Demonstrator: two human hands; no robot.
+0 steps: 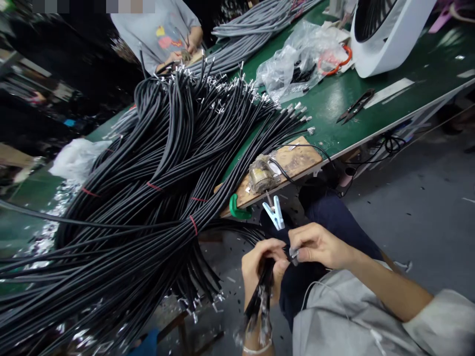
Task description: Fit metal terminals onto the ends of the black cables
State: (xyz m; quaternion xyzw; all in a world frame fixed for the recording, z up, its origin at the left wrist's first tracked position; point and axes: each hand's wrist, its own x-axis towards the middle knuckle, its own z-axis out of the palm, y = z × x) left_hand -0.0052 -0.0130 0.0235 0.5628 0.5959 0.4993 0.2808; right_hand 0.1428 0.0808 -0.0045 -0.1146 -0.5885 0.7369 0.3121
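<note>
Cables (166,163): black ones are lying heaped across the green table (326,106) and are hanging over its edge, too many to count; four red ties (193,225) are showing.
Left hand (261,259): its fingers are curling narrowly around a dark bundle.
Right hand (321,244): its thumb and fingers are pinching a small silvery end beside the left hand.
Clothespin (273,212): one is hanging from the motor's shaft, just above the hands.
Motor (261,175): one is sitting on one wooden board (300,158).
Clamp (239,207): one, green, is gripping the board's edge.
Far side: one pair of snips (356,106), one fan (393,39) and one orange-handled tool (343,62) are lying or standing near a clear bag (285,69).
Person (148,32): one is working behind the heap.
</note>
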